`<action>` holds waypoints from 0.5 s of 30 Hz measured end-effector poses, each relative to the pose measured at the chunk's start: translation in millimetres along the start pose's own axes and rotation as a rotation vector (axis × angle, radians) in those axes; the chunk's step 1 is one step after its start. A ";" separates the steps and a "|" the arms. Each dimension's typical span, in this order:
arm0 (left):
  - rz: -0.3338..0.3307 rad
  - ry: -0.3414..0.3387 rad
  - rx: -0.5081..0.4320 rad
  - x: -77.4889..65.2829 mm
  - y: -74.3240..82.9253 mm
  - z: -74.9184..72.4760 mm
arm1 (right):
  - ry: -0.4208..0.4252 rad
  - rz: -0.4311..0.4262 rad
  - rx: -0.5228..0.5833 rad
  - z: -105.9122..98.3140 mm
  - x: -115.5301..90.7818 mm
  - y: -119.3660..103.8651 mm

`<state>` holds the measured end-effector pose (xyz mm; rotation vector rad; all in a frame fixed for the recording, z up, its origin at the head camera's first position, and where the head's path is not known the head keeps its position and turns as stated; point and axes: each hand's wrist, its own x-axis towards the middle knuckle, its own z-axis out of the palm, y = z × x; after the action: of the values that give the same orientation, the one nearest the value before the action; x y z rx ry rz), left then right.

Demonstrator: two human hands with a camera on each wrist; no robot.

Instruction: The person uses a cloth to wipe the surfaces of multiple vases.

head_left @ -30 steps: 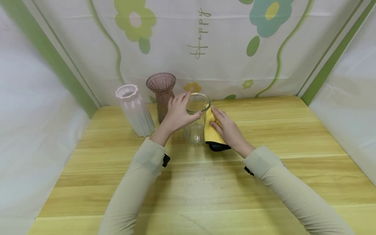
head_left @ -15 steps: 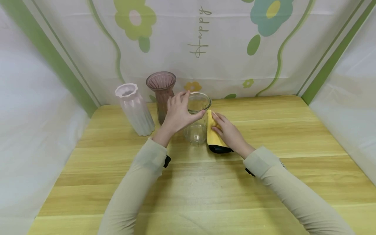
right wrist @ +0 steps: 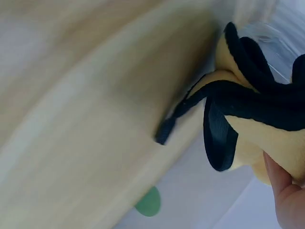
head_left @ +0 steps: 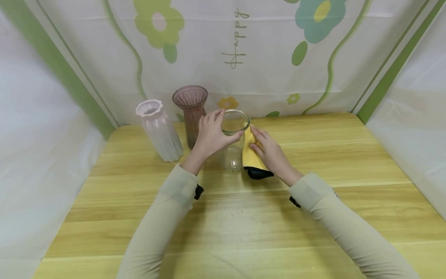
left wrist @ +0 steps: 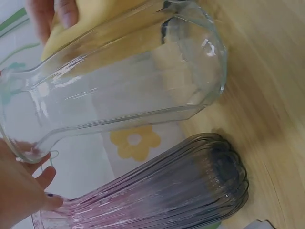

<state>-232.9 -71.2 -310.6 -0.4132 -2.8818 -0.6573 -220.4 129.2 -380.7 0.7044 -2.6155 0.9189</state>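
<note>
A clear glass vase [head_left: 231,158] stands upright near the back of the wooden table. My left hand [head_left: 211,135] grips it at the rim from the left, the thumb on the near side. A yellow cloth with black edging [head_left: 251,155] is pinched in my right hand [head_left: 271,153], which presses it against the vase's right side. Through the glass in the left wrist view, the yellow cloth [left wrist: 102,28] lies along the vase wall. Folds of the cloth [right wrist: 267,133] hide most of the right fingers in the right wrist view.
Left of the clear vase stands a ribbed pinkish-purple glass vase [head_left: 192,116], close behind my left hand. Further left is a white and pink vase with a scalloped rim [head_left: 160,133]. A printed flower curtain [head_left: 268,58] hangs along the table's back edge.
The cloth in my right hand slid down and off the vase a little, then came back up and left against its side. My left hand has hardly moved on the rim.
</note>
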 end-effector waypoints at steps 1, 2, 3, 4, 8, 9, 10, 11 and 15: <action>0.005 -0.016 -0.012 0.4 -0.2 -0.8 | 0.008 0.006 0.014 -1.4 1.3 -1.8; 0.009 -0.032 -0.024 0.9 -0.4 -1.5 | 0.012 0.012 0.020 -2.7 2.3 -3.5; 0.012 -0.050 -0.036 1.2 -0.6 -2.2 | 0.011 0.019 0.023 -3.6 3.1 -4.5; 0.012 -0.067 -0.049 1.4 -0.8 -2.7 | 0.005 0.026 0.027 -4.4 3.4 -5.6; 0.007 -0.114 -0.076 1.2 -1.3 -4.3 | -0.036 0.051 0.035 -4.7 2.6 -7.2; 0.006 -0.119 -0.075 1.1 -1.3 -4.6 | -0.045 0.052 0.036 -4.1 2.0 -6.9; 0.004 -0.122 -0.072 1.0 -1.3 -4.9 | -0.055 0.055 0.037 -3.5 1.3 -6.6; 0.003 -0.124 -0.070 0.9 -1.2 -5.1 | -0.061 0.057 0.039 -2.5 0.8 -5.8; 0.006 -0.123 -0.054 0.9 -0.6 -5.7 | -0.093 0.062 0.009 1.0 -3.1 -0.6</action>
<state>-233.4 -74.0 -305.6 -0.4864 -2.9820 -0.7346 -217.6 129.3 -382.4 0.6875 -2.7305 0.9376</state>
